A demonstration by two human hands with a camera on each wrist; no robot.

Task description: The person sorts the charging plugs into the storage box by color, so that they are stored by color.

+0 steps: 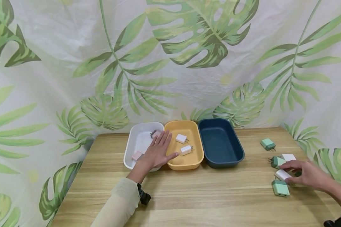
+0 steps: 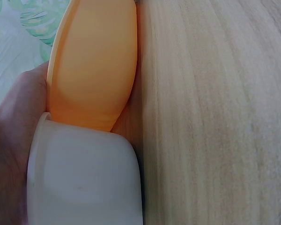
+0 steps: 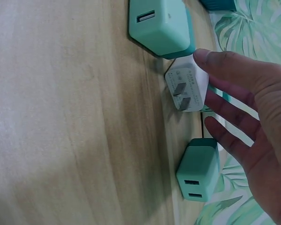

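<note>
My left hand (image 1: 156,153), fingers straight, lies over the white tray (image 1: 128,151) and the near left rim of the yellow tray (image 1: 184,165). In the left wrist view part of that hand (image 2: 14,126) touches the two trays' rims from above. At the right of the table my right hand (image 1: 309,175) pinches a white charger (image 1: 282,174) between thumb and fingers. The right wrist view shows the prongs of this white charger (image 3: 187,86) facing the camera. Close around it are a green charger (image 1: 280,188), another green charger (image 1: 277,161) and a white charger (image 1: 289,157).
Two pink-and-grey chargers (image 1: 137,155) lie in the white tray. Two white chargers (image 1: 186,150) are in the yellow tray. A dark blue tray (image 1: 221,142) stands to its right. Farther back sits a green charger (image 1: 268,144). A leaf-patterned cloth (image 1: 187,78) hangs behind the table.
</note>
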